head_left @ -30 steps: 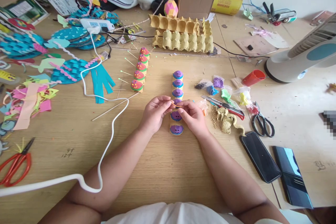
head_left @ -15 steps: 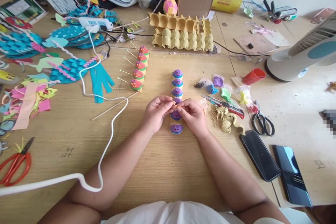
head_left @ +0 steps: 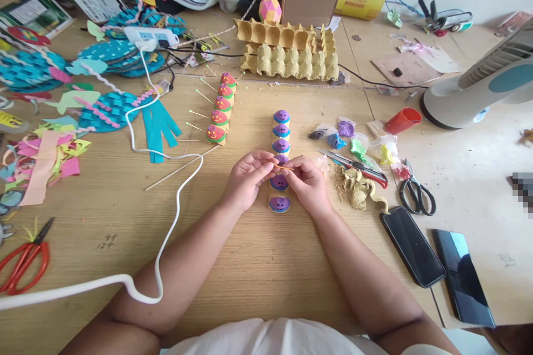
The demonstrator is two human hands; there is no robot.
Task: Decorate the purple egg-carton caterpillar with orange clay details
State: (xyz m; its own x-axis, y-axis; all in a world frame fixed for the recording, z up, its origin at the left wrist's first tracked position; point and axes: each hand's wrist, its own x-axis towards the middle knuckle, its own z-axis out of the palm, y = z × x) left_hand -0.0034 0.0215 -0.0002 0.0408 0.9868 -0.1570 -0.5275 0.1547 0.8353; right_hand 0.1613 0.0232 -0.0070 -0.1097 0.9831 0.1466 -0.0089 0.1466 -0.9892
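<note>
**Thin orange strand pinched over the purple row**

I'm watching both hands working at the centre of the frame. The left hand [head_left: 249, 180] is pinching one end of a thin orange strand [head_left: 284, 167] between thumb and fingers, and the right hand [head_left: 308, 184] is pinching the other end, so the strand is bridging the small gap between them. It's showing over the middle of a row of purple egg cups [head_left: 279, 203], which is running up the centre of the desk [head_left: 266, 277]. From here I'm not making out whether strand and cups are touching.

The strand is looking fragile to me: hands pulling apart could be stretching or snapping it, and a harder squeeze could be flattening its ends. The fingers are working so close over the row that a dipping hand could be nudging it askew or smearing a cup's face.

Right of centre, a utility knife [head_left: 358, 168] is lying with what seems to be bare blade pointing left, so a careless rightward reach could be meeting the edge. At lower left, a white cord [head_left: 177, 216] is crossing the left forearm's outline; if it's touching, a sudden arm movement could be snagging it.
</note>
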